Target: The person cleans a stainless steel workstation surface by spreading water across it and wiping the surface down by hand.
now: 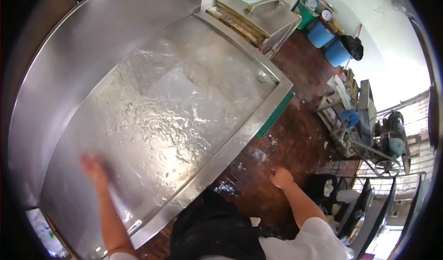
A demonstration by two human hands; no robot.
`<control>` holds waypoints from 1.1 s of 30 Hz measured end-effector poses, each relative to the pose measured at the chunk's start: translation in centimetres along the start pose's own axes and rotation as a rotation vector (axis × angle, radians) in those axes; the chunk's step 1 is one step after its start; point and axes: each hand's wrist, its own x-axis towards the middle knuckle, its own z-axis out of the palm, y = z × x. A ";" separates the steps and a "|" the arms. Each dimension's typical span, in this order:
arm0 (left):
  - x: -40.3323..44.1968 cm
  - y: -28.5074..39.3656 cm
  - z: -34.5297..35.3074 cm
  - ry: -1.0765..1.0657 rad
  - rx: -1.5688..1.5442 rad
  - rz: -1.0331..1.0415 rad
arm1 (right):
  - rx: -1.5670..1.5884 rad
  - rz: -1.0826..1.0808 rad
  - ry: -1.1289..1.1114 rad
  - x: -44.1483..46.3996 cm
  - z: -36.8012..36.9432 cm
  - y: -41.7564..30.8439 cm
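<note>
L hand (94, 167) over tabletop (221, 70), twd left edge, w/ water (157, 126) mid-top; R hand (281, 178) past front edge, over floor (295, 142). Can't tell fingers open/closed, either hand.

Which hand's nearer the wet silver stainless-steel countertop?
Left. The left hand is over the countertop, contact unclear; the right hand is beyond its edge, above the reddish-brown floor.

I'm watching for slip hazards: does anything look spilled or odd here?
Yes: whitish patches mark the brown floor beside the metal table, like something spilled. Clear liquid also lies in ripples across the tabletop.
</note>
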 end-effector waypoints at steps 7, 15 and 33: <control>-1.9 -1.8 -11.9 0.059 1.078 -0.313 | 0.060 -0.012 0.006 0.4 -0.1 -0.4; 1.0 10.1 13.0 -0.283 0.821 0.372 | 0.232 0.015 -0.008 -0.3 0.1 -1.0; -1.9 7.3 0.8 -0.069 0.809 -0.192 | 0.567 -0.878 0.726 0.0 -12.8 -27.2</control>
